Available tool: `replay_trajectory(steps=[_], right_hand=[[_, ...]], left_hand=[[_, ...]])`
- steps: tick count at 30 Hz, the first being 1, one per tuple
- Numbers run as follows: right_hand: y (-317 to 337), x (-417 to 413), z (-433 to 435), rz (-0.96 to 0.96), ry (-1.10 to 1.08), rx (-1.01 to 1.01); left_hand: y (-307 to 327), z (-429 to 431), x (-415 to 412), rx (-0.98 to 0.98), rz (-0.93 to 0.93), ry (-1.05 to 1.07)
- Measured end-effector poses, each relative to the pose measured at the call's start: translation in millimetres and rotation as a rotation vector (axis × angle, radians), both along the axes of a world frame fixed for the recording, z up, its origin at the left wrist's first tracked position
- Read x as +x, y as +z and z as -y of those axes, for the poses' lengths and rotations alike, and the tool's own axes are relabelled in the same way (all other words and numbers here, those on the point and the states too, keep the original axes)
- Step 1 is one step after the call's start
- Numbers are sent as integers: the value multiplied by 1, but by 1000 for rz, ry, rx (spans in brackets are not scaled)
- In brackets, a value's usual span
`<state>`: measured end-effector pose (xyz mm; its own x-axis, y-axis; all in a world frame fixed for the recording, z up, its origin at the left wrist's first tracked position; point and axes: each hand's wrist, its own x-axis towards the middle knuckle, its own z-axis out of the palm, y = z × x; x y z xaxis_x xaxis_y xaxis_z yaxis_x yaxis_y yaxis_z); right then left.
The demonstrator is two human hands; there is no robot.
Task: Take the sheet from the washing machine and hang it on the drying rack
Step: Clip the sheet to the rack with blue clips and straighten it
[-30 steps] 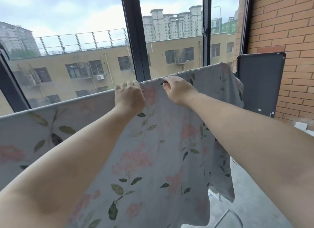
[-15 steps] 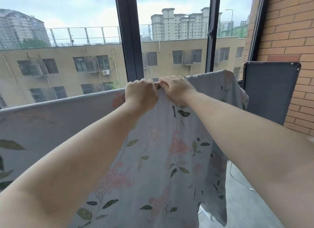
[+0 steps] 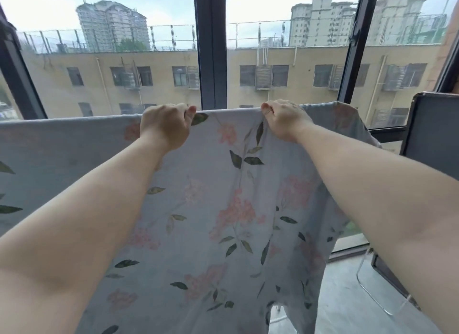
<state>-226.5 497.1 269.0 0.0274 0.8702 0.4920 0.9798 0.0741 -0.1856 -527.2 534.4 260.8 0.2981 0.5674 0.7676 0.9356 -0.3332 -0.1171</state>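
Gripping sheet [image 3: 223, 184] edge: left hand [image 3: 165, 127], right hand [image 3: 285, 121] fisted, apart.

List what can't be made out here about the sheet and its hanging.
- Rack bar: head view, covered by the top fold of the sheet.
- Fingertips of left hand and right hand: head view, curled behind the sheet's edge.
- Sheet's left end and hem: head view, cut off by the frame edges.
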Motion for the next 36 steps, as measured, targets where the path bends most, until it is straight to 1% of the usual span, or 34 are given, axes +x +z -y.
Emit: replay_trajectory(steps=[9, 12, 15, 18, 22, 26, 27, 29, 33, 36], right_hand=[[-5, 53, 4, 9, -56, 19], [-5, 55, 3, 12, -84, 10], [-8, 54, 0, 33, -128, 31], [-6, 51, 0, 40, -146, 55], [-9, 54, -4, 76, -104, 86], [-12, 56, -12, 72, -52, 134], [-11, 58, -13, 70, -39, 140], [-11, 71, -14, 51, 0, 149], [-8, 103, -16, 16, 115, 147], [-8, 125, -20, 45, 154, 118]], left_hand=[[-3, 2, 18, 35, 53, 102], [-4, 3, 20, 68, 78, 129], [-2, 1, 31, 31, 117, 185], [-3, -1, 61, 40, 83, 163], [-4, 2, 125, -6, 11, 44], [10, 2, 190, -125, 5, -24], [13, 4, 204, -155, 11, -20], [10, 5, 230, -145, 6, 24], [-3, 3, 238, -3, 48, 112], [-1, -2, 237, -25, 64, 147]])
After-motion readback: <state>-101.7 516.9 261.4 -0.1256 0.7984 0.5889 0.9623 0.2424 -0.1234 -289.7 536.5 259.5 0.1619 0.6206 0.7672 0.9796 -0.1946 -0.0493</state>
